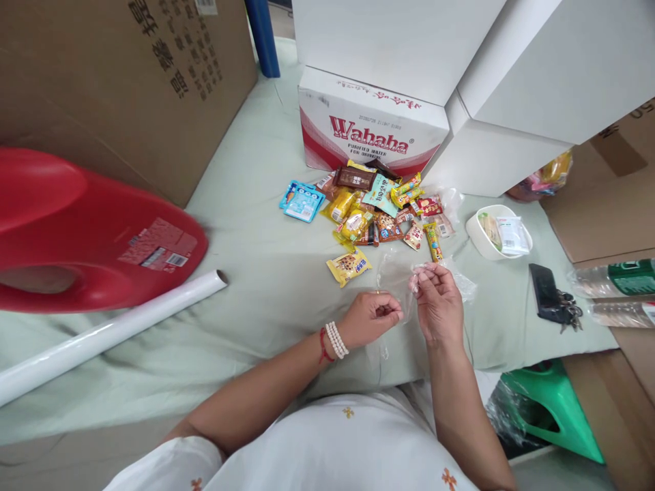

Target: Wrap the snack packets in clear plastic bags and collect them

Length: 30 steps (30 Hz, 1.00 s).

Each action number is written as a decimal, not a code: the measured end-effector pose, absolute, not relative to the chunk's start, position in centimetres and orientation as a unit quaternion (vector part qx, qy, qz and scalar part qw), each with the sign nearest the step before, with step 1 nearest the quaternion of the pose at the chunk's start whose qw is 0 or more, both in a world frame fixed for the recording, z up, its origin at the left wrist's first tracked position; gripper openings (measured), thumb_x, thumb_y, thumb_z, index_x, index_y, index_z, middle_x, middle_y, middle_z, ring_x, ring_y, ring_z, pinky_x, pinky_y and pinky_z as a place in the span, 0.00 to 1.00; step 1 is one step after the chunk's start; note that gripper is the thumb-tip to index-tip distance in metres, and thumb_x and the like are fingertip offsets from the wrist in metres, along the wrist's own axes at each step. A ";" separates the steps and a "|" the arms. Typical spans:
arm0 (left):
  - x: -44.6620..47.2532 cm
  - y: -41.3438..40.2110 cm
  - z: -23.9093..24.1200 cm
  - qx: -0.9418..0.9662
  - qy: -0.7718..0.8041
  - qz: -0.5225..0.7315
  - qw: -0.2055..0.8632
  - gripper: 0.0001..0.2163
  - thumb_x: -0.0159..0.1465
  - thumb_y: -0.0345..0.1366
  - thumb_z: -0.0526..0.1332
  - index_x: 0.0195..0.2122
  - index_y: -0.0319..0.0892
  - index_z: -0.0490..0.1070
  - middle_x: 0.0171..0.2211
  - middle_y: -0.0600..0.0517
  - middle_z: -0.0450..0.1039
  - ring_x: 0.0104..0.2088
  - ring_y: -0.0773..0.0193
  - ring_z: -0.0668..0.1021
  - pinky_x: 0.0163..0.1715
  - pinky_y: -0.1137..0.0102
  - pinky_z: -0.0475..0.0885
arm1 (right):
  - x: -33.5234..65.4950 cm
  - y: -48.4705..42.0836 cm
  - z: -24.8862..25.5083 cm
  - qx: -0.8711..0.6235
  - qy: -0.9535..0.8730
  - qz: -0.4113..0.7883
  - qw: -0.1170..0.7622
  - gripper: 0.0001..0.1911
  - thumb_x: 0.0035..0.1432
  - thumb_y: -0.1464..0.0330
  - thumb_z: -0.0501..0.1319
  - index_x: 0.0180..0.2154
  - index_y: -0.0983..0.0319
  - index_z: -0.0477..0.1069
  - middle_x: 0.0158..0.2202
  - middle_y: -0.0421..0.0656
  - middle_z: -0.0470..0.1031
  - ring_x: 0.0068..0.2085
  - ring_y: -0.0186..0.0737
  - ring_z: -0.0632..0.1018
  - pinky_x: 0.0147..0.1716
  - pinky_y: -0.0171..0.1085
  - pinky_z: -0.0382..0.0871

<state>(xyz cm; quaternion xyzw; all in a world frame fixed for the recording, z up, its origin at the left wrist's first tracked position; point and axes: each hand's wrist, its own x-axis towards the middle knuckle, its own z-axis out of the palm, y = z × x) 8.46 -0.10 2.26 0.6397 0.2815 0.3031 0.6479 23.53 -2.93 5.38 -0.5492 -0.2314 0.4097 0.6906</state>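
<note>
My right hand (440, 303) pinches a small pink-and-white wrapped snack (415, 278) between thumb and fingers. My left hand (369, 319) is closed just to its left, fingertips pressed together at the edge of a clear plastic bag (391, 269) that lies under and between both hands. Beyond them is a loose pile of packaged snacks: a yellow cookie packet (348, 266) nearest my left hand, a thin yellow packet (432, 241) above my right hand, a pale green packet (381, 194), a brown packet (354, 178) and blue packets (303, 202) at the pile's left.
Behind the pile stands a Wahaha water carton (371, 129). A white bowl (473, 235) holding packets sits to the right, near a black case with keys (550, 296) and plastic bottles (627, 278). Leftward are a red plastic stool (102, 232), a white tube (117, 334) and a large cardboard box (112, 88).
</note>
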 end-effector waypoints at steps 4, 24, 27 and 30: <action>8.5 0.1 2.1 0.617 0.303 0.311 0.656 0.07 0.60 0.36 0.62 0.27 0.39 0.73 0.24 0.56 0.68 0.25 0.71 0.67 0.28 0.74 0.63 | 24.2 -4.2 5.5 -0.579 -0.239 0.406 0.665 0.18 0.56 0.57 0.73 0.44 0.57 0.76 0.47 0.44 0.79 0.48 0.41 0.80 0.49 0.43 0.76; 8.8 -0.3 1.1 0.654 0.307 0.316 0.615 0.05 0.60 0.34 0.63 0.27 0.41 0.71 0.24 0.56 0.66 0.26 0.70 0.68 0.29 0.73 0.63 | 24.6 -10.2 4.7 -0.653 -0.266 0.434 0.560 0.13 0.57 0.57 0.73 0.37 0.58 0.80 0.41 0.42 0.80 0.40 0.39 0.78 0.50 0.43 0.73; 8.5 -0.4 1.5 0.627 0.292 0.313 0.650 0.10 0.63 0.42 0.63 0.32 0.40 0.72 0.26 0.56 0.67 0.26 0.69 0.67 0.28 0.72 0.63 | 24.3 -9.8 4.9 -0.642 -0.292 0.444 0.553 0.10 0.59 0.58 0.72 0.37 0.58 0.79 0.39 0.42 0.80 0.39 0.39 0.77 0.47 0.41 0.72; 8.5 -0.6 1.8 0.607 0.265 0.312 0.681 0.14 0.64 0.48 0.64 0.37 0.41 0.71 0.28 0.56 0.68 0.26 0.69 0.68 0.29 0.72 0.64 | 23.5 -9.3 5.1 -0.628 -0.330 0.454 0.539 0.10 0.60 0.59 0.71 0.38 0.57 0.79 0.38 0.41 0.79 0.40 0.40 0.76 0.46 0.40 0.71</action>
